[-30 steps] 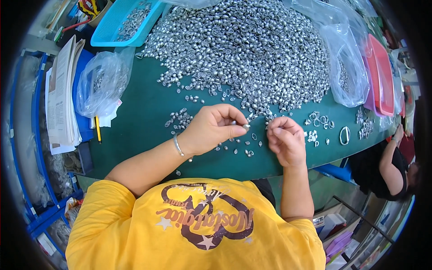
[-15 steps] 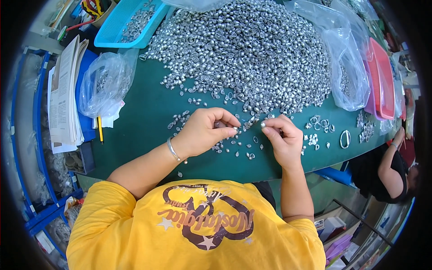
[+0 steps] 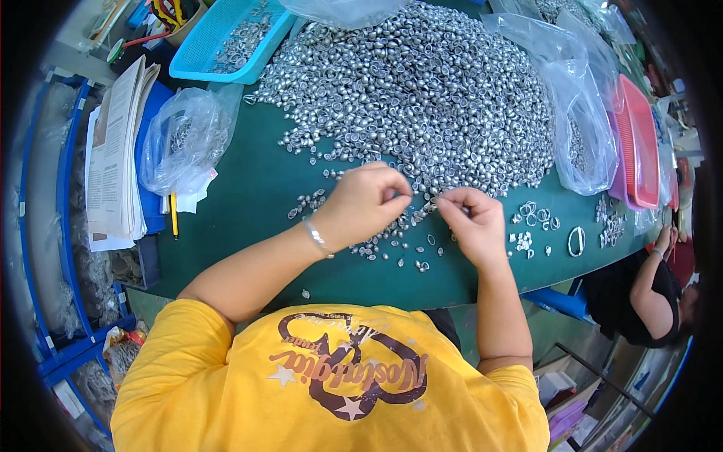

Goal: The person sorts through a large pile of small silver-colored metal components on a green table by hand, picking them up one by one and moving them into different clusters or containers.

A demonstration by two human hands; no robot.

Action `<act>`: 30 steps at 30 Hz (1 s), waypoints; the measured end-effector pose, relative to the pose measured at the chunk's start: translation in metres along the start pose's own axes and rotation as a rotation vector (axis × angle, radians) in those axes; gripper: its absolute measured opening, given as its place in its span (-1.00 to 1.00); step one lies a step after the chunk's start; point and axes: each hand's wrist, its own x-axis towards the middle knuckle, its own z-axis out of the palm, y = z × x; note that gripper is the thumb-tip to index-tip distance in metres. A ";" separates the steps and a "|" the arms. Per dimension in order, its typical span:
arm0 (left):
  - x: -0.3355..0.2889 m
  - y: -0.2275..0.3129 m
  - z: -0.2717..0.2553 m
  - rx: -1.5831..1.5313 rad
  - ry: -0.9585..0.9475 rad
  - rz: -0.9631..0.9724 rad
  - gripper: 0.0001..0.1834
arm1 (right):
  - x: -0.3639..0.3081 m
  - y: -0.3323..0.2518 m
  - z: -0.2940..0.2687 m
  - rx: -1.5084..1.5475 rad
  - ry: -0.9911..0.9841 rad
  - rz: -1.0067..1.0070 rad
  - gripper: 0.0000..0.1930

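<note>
A large heap of small silver metal pieces (image 3: pixel 422 90), rounded and hollow-looking, spreads over the green tabletop (image 3: pixel 248 158). My left hand (image 3: pixel 363 202) is at the near edge of the heap, its fingers curled and thumb against the forefinger. Whatever it may pinch is hidden. My right hand (image 3: pixel 480 226) is a little to the right, thumb and forefinger pressed together by the heap's front edge; anything between them is too small to make out. Several loose silver pieces (image 3: pixel 410 248) lie on the table between and below my hands.
Right of my hands lie silver rings (image 3: pixel 536 214) and a larger white band (image 3: pixel 576 241). A clear bag (image 3: pixel 580 128) and a pink basket (image 3: pixel 639 143) stand farther right. At left are a blue basket (image 3: pixel 248 74), another clear bag (image 3: pixel 184 143) and papers (image 3: pixel 117 158). A person (image 3: pixel 640 294) sits at right.
My left hand has moved slightly up and to the right, toward the heap. My right hand has shifted slightly. The silver pieces seen at both fingertips before are out of sight now.
</note>
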 end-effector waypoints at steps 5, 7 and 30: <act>0.015 -0.016 0.029 0.303 0.075 0.281 -0.91 | 0.007 -0.005 0.010 -0.749 0.131 -0.369 -0.92; 0.016 -0.018 0.029 0.358 0.051 0.280 -0.91 | 0.007 -0.011 0.011 -0.840 0.096 -0.326 -0.91; -0.024 0.000 0.008 -1.379 -0.165 -0.449 -0.90 | -0.018 0.005 -0.002 1.127 -0.391 0.173 -0.81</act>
